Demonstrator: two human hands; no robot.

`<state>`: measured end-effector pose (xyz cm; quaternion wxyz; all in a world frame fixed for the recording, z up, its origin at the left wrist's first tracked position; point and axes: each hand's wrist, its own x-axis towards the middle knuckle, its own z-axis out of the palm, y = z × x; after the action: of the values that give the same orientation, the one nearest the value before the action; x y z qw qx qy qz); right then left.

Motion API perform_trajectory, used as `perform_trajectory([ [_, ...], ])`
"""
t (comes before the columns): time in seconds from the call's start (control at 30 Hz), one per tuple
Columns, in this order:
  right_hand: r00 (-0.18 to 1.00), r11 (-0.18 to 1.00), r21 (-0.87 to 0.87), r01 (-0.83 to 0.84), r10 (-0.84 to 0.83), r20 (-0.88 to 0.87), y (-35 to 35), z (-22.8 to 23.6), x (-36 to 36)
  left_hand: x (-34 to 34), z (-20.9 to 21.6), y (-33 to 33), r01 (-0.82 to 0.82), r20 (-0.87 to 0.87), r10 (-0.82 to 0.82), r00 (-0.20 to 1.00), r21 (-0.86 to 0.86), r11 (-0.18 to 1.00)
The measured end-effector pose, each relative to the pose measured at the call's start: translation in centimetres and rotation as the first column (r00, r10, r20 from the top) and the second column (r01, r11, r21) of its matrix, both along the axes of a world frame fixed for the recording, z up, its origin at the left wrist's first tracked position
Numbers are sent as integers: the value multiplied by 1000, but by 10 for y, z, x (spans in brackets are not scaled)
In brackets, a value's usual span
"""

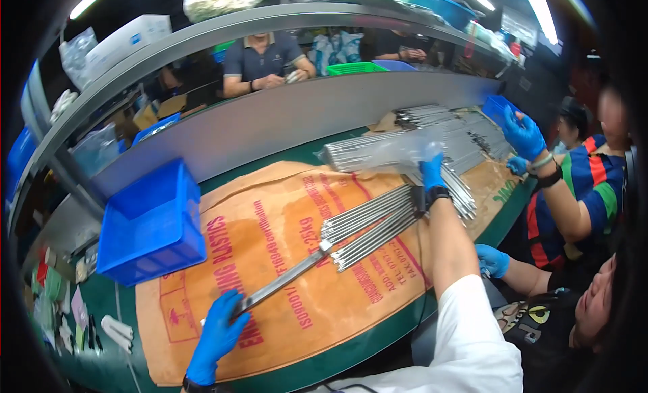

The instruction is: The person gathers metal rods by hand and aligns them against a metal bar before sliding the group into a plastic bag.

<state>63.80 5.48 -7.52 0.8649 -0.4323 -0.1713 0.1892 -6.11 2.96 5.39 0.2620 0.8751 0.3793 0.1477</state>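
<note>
My left hand (pixel 219 332), in a blue glove, is closed round the near end of a long flat metal bar (pixel 283 278). The bar slants up to the right, and its wider far end touches a spread of thin metal rods (pixel 368 227) lying in two groups. Farther off, my right hand (pixel 433 171), also gloved in blue, is closed on the end of a clear plastic bag (pixel 398 153). Part of its fingers is blurred behind the film. Under the bag lies a bundle of metal rods (pixel 358 153). A dark block (pixel 420 201) sits beside my right wrist, its kind unclear.
An orange-brown paper sack (pixel 270 204) covers the green table (pixel 351 362). A blue bin (pixel 145 221) stands at the left. More rods (pixel 466 140) lie at the far right. Co-workers' gloved hands (pixel 523 135) are at the right edge. A metal partition (pixel 270 119) runs behind.
</note>
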Motion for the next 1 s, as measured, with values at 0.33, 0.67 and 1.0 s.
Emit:
perform_trajectory([
  [0.33, 339, 564, -260, 783, -38, 940, -40, 79, 12, 33, -29, 14, 158, -26, -157, 987, 67, 985],
  [0.67, 910, 960, 186, 211, -262, 322, 23, 116, -23, 51, -39, -2, 80, -76, -62, 995, 251, 965],
  [1.0, 937, 998, -56, -19, 38, 348, 46, 180, 24, 47, -47, -6, 56, -100, -23, 995, 339, 939],
])
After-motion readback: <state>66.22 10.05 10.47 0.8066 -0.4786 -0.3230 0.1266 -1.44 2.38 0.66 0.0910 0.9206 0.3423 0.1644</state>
